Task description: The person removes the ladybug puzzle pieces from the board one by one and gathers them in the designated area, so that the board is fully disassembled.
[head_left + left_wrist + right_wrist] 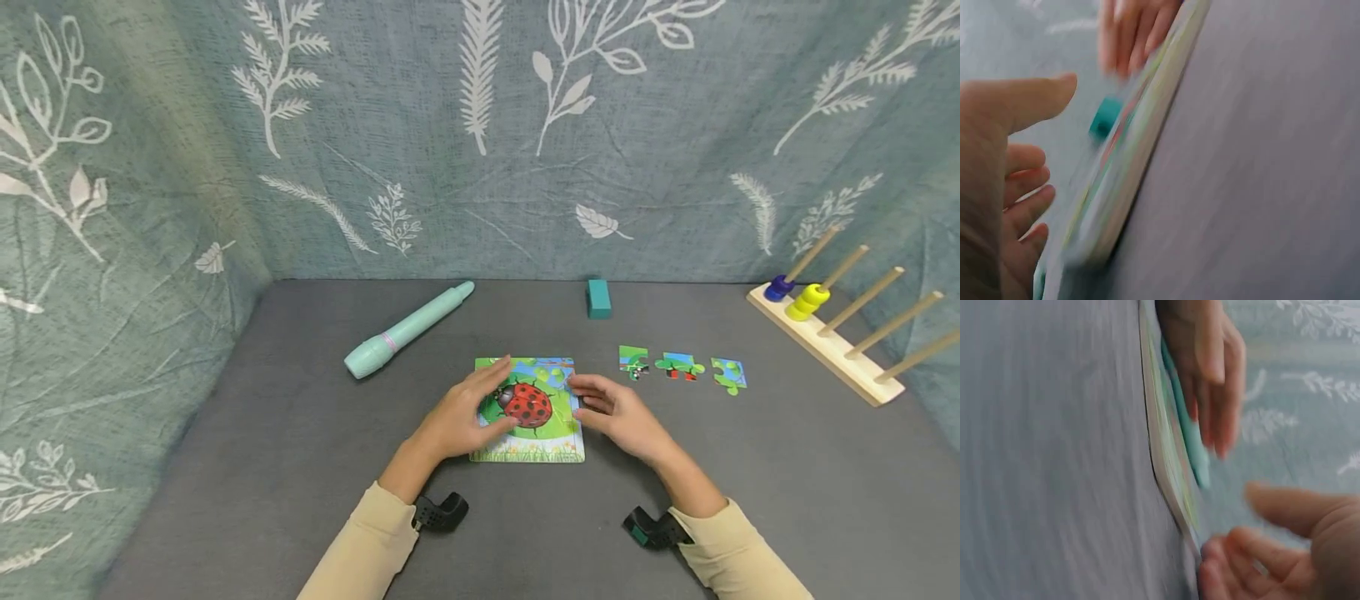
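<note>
- Blue-green cloth (pixel 420 125) hangs as a backdrop, sweeping from eight o'clock through twelve to past three;
- white plant prints (pixel 482 71) dot it, one fern upright at twelve;
- dark grey tabletop (pixel 247 467) spreads below, toward six;
- light soft, fairly even

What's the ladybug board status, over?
Left hand over ladybug board, right hand at its right edge. Board flat, picture up. Three puzzle pieces to the right; nothing visibly blocking.
</note>
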Demonstrator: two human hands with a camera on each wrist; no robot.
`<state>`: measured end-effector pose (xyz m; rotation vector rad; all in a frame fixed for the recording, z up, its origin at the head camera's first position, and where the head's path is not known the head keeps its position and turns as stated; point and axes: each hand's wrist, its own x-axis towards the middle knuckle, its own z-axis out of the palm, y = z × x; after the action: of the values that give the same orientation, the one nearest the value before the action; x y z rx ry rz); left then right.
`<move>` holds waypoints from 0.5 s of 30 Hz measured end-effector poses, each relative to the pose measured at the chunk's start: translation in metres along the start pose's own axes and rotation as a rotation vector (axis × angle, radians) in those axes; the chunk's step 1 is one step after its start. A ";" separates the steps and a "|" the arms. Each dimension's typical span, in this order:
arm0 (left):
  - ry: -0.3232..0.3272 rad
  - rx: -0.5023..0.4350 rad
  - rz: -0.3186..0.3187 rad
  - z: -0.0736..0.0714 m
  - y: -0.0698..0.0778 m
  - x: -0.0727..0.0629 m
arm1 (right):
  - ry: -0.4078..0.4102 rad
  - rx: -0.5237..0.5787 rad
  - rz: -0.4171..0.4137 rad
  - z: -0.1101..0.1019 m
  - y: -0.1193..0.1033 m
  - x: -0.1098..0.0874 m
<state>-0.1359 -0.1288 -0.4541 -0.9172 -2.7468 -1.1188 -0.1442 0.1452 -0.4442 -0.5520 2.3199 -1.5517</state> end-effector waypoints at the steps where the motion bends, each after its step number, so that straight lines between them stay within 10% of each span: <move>1: -0.026 0.020 0.019 0.004 0.005 0.001 | 0.013 -0.045 -0.024 0.004 0.001 0.000; 8: -0.145 0.203 0.048 0.019 0.020 0.004 | 0.061 -0.364 -0.143 0.014 0.006 0.000; 15: -0.143 0.231 0.043 0.018 0.018 0.002 | 0.029 -0.416 -0.099 0.020 -0.001 0.005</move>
<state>-0.1244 -0.1062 -0.4554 -1.0550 -2.8726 -0.7360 -0.1399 0.1266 -0.4510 -0.7530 2.6895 -1.1165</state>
